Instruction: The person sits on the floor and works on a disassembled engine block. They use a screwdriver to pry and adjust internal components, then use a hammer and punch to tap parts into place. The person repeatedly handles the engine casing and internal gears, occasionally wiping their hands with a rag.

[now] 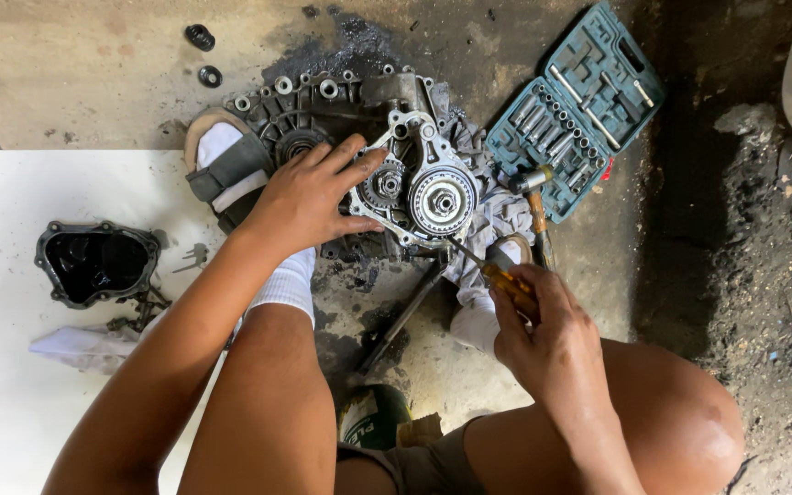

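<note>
While our left hand (309, 197) spreads open on one greasy grey metal gearbox casing (359, 156), our right hand (543, 321) grips one yellow-handled screwdriver (497, 275), its tip seemingly touching two gears (419, 194).

Gearbox housing (341, 119): grey metal, black grease. Socket set case (588, 101), 1 o'clock: teal, silver tools. Screwdriver (506, 280): amber handle. Socks (288, 284): white. Cover (93, 261), 9 o'clock: black, on white sheet (11, 367). Floor (66, 64): tan, dark-stained.

Gearbox (359, 156) sits centre; socket set (579, 110) to its right, cover (95, 261) left on sheet (11, 367), hammer (535, 206) between gearbox and set.
</note>
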Tool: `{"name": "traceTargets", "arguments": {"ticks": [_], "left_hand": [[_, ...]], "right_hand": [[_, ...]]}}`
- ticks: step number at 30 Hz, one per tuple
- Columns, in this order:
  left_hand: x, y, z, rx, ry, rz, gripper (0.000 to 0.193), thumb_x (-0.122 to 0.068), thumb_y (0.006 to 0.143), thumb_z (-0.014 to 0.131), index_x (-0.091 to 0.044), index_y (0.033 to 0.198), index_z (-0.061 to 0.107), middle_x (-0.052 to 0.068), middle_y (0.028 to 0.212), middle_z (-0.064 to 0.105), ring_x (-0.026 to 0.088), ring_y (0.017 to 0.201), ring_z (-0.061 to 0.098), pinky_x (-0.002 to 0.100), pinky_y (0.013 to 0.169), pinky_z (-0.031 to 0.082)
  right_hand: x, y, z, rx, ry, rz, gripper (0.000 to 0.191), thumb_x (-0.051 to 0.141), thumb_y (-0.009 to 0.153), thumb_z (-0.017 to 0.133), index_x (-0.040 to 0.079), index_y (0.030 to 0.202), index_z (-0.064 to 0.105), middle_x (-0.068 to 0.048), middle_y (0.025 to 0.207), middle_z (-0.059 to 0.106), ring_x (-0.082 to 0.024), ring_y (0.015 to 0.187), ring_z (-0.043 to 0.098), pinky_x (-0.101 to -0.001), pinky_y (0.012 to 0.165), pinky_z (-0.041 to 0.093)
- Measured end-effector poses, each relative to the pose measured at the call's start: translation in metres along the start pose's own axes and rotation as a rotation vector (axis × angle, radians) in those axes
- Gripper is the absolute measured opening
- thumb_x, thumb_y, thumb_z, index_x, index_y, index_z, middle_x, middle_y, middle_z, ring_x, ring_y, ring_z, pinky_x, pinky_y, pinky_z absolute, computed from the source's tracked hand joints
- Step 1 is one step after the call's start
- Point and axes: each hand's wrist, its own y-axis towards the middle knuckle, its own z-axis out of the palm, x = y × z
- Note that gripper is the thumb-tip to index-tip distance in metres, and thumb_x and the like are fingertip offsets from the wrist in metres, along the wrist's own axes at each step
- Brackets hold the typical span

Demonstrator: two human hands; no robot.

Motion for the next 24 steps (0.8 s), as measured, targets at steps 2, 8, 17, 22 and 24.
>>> {"name": "traceTargets", "arguments": {"ticks": [2,8,17,22,24], "left_hand": [[0.000,0.000,0.000,0.020,-0.003,-0.021,0.098,-0.070,0.073,0.075,-0.026,0.154,0.042,0.013,0.157,0.043,0.044,0.132,0.050,0.055,0.105,0.045],[0.000,0.000,-0.010,0.031,0.009,0.010,0.095,-0.065,0.077,0.075,-0.025,0.156,0.039,0.012,0.160,0.039,0.045,0.134,0.048,0.055,0.105,0.046],[0.001,-0.077,-0.083,-0.120,0.163,-0.060,0.088,-0.054,0.082,0.077,-0.009,0.152,0.045,0.019,0.157,0.041,0.041,0.139,0.046,0.051,0.107,0.045],[-0.028,-0.190,-0.124,-0.367,0.114,-0.298,0.072,-0.041,0.092,0.076,0.003,0.145,0.057,0.023,0.152,0.054,0.039,0.134,0.054,0.048,0.105,0.047],[-0.050,-0.231,-0.142,-0.426,0.083,-0.424,0.067,-0.037,0.096,0.079,0.003,0.145,0.057,0.023,0.149,0.057,0.036,0.129,0.060,0.045,0.106,0.049]], "right_hand": [[0.004,0.004,-0.001,-0.029,0.014,-0.130,0.031,0.008,0.089,0.072,-0.001,0.117,0.065,-0.020,0.106,0.074,-0.031,0.090,0.077,-0.0386,0.070,0.060],[0.020,0.033,0.023,-0.119,-0.043,-0.276,0.017,0.006,0.092,0.071,-0.002,0.103,0.062,-0.022,0.100,0.068,-0.037,0.082,0.071,-0.0450,0.066,0.056],[0.005,0.042,0.036,-0.117,-0.059,-0.518,0.014,-0.002,0.087,0.066,-0.003,0.099,0.059,-0.023,0.095,0.064,-0.042,0.082,0.066,-0.0490,0.070,0.054],[0.027,-0.006,-0.062,-0.196,0.106,-0.428,0.016,0.003,0.096,0.073,-0.005,0.106,0.065,-0.022,0.101,0.073,-0.027,0.091,0.076,-0.0366,0.074,0.060],[0.027,-0.032,-0.095,-0.235,0.284,-0.368,0.017,0.006,0.100,0.073,-0.003,0.110,0.064,-0.016,0.101,0.075,-0.018,0.093,0.075,-0.0317,0.076,0.060]]}}
